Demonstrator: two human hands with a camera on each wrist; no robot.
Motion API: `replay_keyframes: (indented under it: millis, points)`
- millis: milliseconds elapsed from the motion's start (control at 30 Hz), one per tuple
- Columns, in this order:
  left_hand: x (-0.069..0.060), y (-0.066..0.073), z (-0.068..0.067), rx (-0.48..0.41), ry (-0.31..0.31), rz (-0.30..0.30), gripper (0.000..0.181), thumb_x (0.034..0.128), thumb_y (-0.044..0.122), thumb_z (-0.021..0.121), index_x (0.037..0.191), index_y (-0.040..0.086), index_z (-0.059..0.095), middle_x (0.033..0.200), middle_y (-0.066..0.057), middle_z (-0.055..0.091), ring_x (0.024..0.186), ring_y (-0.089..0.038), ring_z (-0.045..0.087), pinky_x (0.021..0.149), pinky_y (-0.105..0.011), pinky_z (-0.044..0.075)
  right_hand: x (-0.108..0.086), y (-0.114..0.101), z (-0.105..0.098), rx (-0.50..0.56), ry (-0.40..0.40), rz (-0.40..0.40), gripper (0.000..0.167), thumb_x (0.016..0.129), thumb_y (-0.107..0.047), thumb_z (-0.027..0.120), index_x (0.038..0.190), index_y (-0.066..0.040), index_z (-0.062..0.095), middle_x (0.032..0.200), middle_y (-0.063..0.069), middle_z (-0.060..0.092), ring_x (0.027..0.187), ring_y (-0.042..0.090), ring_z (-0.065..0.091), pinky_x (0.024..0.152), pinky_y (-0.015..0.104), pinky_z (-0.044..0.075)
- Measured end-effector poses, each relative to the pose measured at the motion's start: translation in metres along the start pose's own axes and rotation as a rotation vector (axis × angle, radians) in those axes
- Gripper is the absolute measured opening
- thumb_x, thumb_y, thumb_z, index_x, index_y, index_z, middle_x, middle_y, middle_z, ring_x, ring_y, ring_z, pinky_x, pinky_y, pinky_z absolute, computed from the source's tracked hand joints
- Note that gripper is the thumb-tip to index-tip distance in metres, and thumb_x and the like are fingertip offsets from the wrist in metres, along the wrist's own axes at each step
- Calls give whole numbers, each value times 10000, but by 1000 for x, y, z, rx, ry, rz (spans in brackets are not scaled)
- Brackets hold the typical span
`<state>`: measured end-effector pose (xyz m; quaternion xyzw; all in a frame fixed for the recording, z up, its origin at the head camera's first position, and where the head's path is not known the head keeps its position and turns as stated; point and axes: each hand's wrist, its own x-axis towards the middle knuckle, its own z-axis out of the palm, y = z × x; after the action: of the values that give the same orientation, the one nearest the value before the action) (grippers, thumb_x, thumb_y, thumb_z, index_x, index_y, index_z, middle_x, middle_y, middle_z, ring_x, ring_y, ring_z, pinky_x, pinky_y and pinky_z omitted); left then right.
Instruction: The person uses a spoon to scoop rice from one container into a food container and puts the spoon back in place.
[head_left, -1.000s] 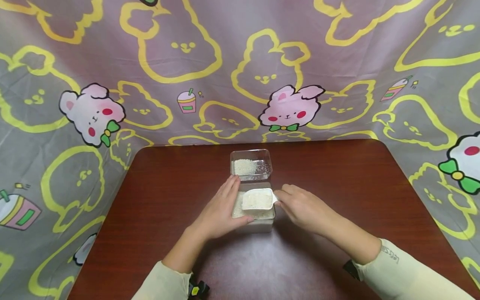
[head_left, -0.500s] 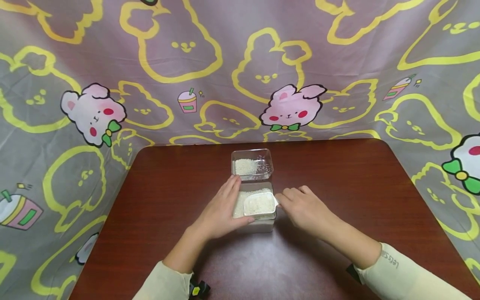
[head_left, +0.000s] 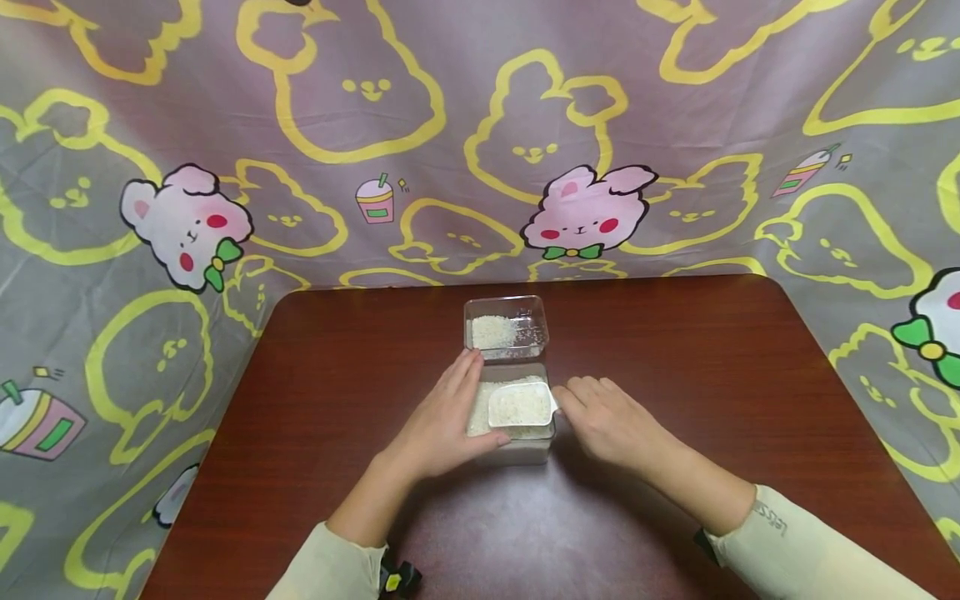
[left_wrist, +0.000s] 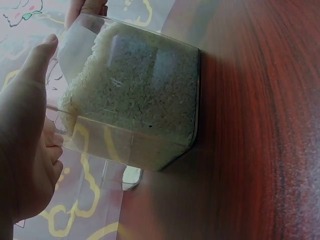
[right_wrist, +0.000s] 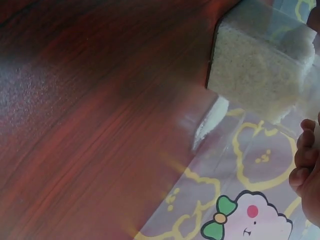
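Observation:
My right hand [head_left: 606,419] pinches the short handle of a white scoop [head_left: 521,405]. Rice fills the scoop, which lies level inside the mouth of a clear container [head_left: 517,452]. That container is mostly full of rice [left_wrist: 145,75], seen through its wall in the left wrist view. My left hand [head_left: 438,417] holds the container by its left side, thumb over the near rim and fingers toward the far corner. In the right wrist view only the curled fingers [right_wrist: 307,155] of my right hand show at the edge; the scoop's handle is mostly hidden there.
Just behind stands a shallower clear box [head_left: 532,329] with a small heap of rice [head_left: 492,332] on its left. Both stand on a dark red-brown wooden table [head_left: 360,350]. A patterned cloth [head_left: 450,125] hangs along the back and sides.
The scoop has lowered and shifted slightly right within the container, going from tilted to more level. My right hand moved with it. My left hand keeps its place on the container.

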<state>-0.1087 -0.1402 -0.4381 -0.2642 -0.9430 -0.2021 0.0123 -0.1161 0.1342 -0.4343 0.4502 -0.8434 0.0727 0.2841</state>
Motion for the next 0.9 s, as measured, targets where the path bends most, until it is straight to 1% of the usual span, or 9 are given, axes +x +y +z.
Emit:
replay_keyframes:
  millis: [133, 233, 333, 567, 767, 900]
  points:
    - [0, 0, -1, -1, 4, -1, 1090, 839, 673, 597, 1554, -26, 161, 1646, -142, 142, 1531, -236, 83, 1221, -403, 173, 0, 4, 1, 13, -7, -14, 310, 974, -127, 327, 1036, -5, 605, 816, 65, 541, 684, 239, 517, 565, 344, 412]
    - [0, 0, -1, 2, 0, -4, 1092, 841, 675, 592, 1554, -28, 157, 1648, -137, 131, 1532, -235, 74, 1221, -398, 169, 0, 6, 3, 20, -24, -17, 378, 1038, -195, 271, 1036, -11, 602, 814, 59, 538, 692, 236, 516, 568, 340, 411]
    - [0, 0, 0, 2, 4, -3, 1092, 841, 681, 587, 1553, -31, 163, 1648, -137, 133, 1531, -236, 80, 1220, -399, 172, -1, 8, 4, 26, -32, -17, 448, 1068, -254, 218, 1023, -17, 596, 806, 57, 530, 700, 238, 514, 578, 345, 415]
    - [0, 0, 2, -8, 16, 7, 1090, 840, 686, 584, 1555, -24, 167, 1645, -142, 146, 1526, -260, 112, 1213, -432, 206, 2, 13, 1, 28, -7, -40, 443, 1064, -255, 232, 1020, -7, 597, 803, 59, 527, 706, 240, 506, 604, 349, 420]
    - [0, -1, 2, -27, 21, -7, 1097, 825, 666, 622, 1556, -16, 172, 1645, -132, 153, 1526, -252, 118, 1214, -426, 205, 9, 19, -5, 27, -7, -37, 425, 1063, -272, 258, 1038, -6, 588, 803, 60, 519, 699, 241, 488, 597, 342, 405]
    - [0, 0, 2, -40, 17, -22, 1100, 820, 671, 626, 1561, -1, 170, 1649, -119, 147, 1527, -237, 113, 1213, -419, 203, 14, 25, -8, 39, -9, -26, 436, 1064, -281, 247, 1038, -6, 583, 807, 67, 526, 716, 249, 503, 617, 357, 426]
